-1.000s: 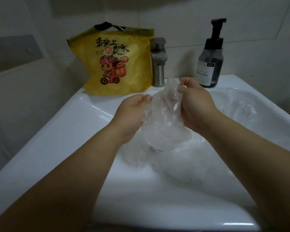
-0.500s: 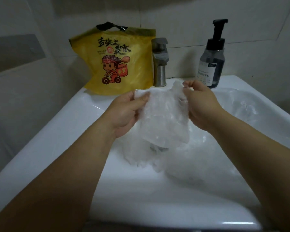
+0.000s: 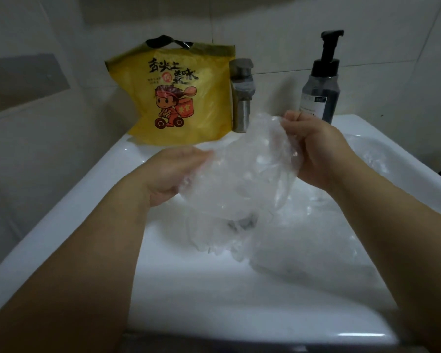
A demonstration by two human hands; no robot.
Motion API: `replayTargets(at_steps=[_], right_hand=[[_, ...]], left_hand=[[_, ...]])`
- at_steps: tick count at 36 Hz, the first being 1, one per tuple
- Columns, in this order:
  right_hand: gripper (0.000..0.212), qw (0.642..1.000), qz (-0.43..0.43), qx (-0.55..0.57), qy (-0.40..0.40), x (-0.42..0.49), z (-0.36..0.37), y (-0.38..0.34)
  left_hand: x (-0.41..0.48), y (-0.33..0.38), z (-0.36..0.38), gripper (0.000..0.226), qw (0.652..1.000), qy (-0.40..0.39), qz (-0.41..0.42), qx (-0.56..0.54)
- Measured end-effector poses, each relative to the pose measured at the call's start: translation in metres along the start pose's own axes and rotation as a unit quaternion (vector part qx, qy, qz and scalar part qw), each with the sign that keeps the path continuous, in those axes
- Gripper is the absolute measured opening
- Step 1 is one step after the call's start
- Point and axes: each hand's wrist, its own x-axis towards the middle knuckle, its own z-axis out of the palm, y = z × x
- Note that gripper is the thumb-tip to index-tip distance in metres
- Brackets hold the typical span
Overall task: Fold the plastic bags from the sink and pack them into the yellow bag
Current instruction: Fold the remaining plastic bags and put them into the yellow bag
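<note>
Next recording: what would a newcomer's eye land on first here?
The bright yellow bag with a cartoon rider stands on the back rim of the sink, left of the faucet. At centre, the right hand pinches a clear plastic bag while the left hand meets its left edge, blurred. A dark pump bottle stands back right.

Bare L forearm (image 3: 87, 250) and bare R forearm (image 3: 382, 225), uncovered right to frame edge, rounded and smooth. L hand (image 3: 173, 174) and R hand (image 3: 323, 154) bare too, w/ shortish, full fingers (image 3: 292, 116). Nails prob. trimmed short, hard to say thru blur & dim light.
</note>
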Motion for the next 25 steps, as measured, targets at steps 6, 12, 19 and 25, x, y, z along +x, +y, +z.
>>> replayTargets(at_steps=[6,12,19,25], right_hand=[[0.017,0.995,0.006,-0.082,-0.057,0.000,0.004,0.007],[0.016,0.992,0.026,-0.087,-0.088,-0.006,0.014,0.009],[0.019,0.982,-0.009,-0.171,0.077,-0.003,0.015,0.012],[0.069,0.979,0.163,-0.080,-0.088,-0.008,0.012,0.007]], left_hand=[[0.005,-0.001,0.018,0.058,0.975,0.066,0.105,0.185],[-0.005,0.004,0.038,0.024,0.987,-0.076,0.088,0.110],[-0.004,0.001,0.043,0.010,0.988,-0.033,0.080,0.125],[0.008,0.003,0.031,0.015,0.985,0.141,0.099,0.001]])
